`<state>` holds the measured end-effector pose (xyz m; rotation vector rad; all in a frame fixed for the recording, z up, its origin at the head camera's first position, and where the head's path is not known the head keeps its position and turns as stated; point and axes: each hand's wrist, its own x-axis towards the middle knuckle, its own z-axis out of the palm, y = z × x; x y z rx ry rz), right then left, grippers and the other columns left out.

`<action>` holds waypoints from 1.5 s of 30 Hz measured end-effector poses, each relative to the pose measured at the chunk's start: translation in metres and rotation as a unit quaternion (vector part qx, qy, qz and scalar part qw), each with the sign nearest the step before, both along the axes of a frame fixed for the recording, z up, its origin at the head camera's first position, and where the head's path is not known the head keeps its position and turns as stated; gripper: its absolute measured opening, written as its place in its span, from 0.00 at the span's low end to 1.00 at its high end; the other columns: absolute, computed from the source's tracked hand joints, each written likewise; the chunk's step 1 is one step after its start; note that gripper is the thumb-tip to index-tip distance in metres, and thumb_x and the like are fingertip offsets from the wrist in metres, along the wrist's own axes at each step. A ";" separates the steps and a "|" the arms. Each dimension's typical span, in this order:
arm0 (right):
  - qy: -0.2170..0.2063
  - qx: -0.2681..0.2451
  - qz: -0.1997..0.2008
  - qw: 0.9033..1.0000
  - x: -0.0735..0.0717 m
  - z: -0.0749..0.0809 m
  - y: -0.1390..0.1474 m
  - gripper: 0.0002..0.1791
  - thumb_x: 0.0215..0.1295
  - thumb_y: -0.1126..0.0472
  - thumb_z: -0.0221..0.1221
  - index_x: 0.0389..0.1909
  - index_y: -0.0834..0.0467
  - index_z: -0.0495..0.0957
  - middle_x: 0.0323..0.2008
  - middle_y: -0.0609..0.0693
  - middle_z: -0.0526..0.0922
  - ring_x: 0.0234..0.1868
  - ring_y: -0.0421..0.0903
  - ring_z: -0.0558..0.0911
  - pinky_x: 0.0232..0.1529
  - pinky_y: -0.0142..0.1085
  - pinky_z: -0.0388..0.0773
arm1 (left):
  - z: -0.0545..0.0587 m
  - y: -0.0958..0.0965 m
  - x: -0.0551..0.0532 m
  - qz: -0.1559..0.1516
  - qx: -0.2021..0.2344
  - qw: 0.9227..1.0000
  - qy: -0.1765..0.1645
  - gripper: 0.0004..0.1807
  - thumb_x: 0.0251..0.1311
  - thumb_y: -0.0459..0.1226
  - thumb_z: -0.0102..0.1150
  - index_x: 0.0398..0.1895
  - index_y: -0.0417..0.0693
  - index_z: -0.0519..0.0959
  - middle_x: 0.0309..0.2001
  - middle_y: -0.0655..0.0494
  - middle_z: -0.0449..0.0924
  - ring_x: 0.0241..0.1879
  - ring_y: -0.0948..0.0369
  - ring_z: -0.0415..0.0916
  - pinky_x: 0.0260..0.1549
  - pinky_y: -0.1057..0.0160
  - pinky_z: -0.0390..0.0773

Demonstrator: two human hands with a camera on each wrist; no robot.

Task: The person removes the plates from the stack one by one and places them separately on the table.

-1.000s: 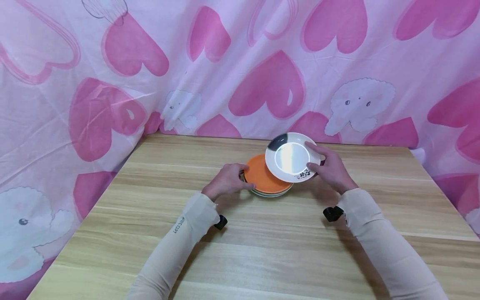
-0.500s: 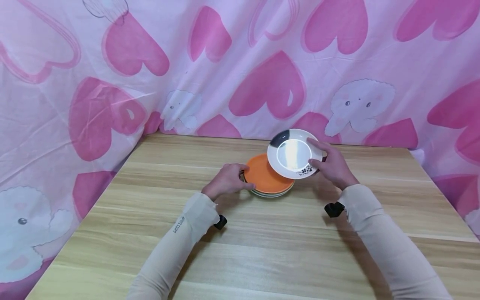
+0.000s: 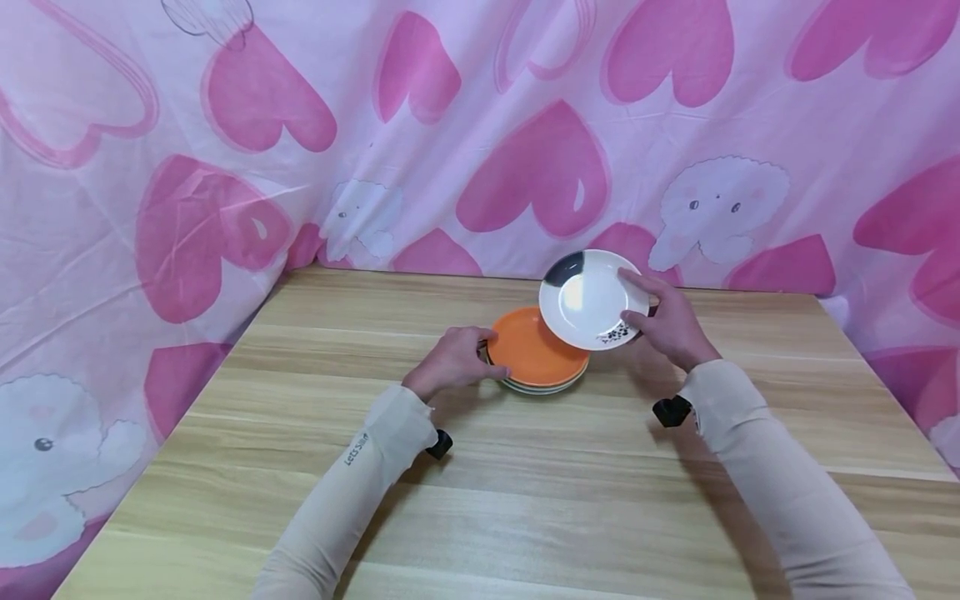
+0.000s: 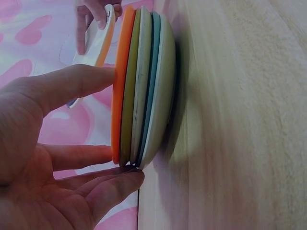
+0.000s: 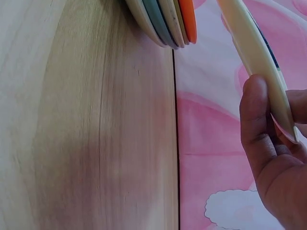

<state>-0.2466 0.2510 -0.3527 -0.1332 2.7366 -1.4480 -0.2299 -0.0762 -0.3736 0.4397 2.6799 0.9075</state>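
My right hand (image 3: 670,323) pinches the rim of a white plate (image 3: 596,287) with a black patch and small black flower marks. The plate is tilted and held in the air above the right rear part of a plate stack. An orange plate (image 3: 528,346) tops this stack. Below it, in the left wrist view, are an olive plate (image 4: 128,91), a teal plate (image 4: 152,72) and pale ones (image 4: 165,76). My left hand (image 3: 453,360) holds the stack's left edge, thumb and one finger on the orange rim and other fingertips at the lower rims.
The wooden table (image 3: 510,500) extends around the stack. Behind it and along the sides hangs a pink cloth (image 3: 420,183) with hearts and white animal figures. Black devices (image 3: 671,410) are strapped to both wrists.
My right hand has moved the white plate slightly up and to the right, showing more of the orange plate. My left hand and the stack have stayed in place.
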 end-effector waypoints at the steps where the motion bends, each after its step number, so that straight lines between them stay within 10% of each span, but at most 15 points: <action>1: 0.002 -0.003 -0.001 1.000 -0.001 0.000 0.001 0.41 0.70 0.68 0.58 0.78 0.38 0.55 0.77 0.61 0.54 0.51 0.63 0.79 0.39 0.34 0.88 | 0.000 0.000 0.000 0.000 0.001 1.000 -0.001 0.40 0.54 0.48 0.72 0.69 0.42 0.72 0.68 0.48 0.75 0.66 0.54 0.72 0.69 0.55 0.72; 19: 0.058 0.033 -0.006 0.998 -0.012 0.006 0.008 0.39 0.67 0.70 0.59 0.77 0.47 0.59 0.76 0.63 0.60 0.54 0.68 0.81 0.35 0.22 0.83 | -0.002 0.001 -0.002 0.003 -0.003 1.000 -0.005 0.41 0.54 0.49 0.73 0.69 0.41 0.71 0.68 0.47 0.74 0.67 0.53 0.71 0.70 0.54 0.71; 45: 0.071 -0.001 -0.016 0.997 -0.014 0.002 0.020 0.40 0.65 0.75 0.57 0.77 0.53 0.59 0.72 0.67 0.61 0.50 0.64 0.79 0.29 0.32 0.87 | 0.000 0.001 -0.001 -0.001 -0.005 1.000 0.004 0.39 0.54 0.48 0.73 0.67 0.41 0.73 0.66 0.47 0.77 0.65 0.54 0.73 0.69 0.55 0.73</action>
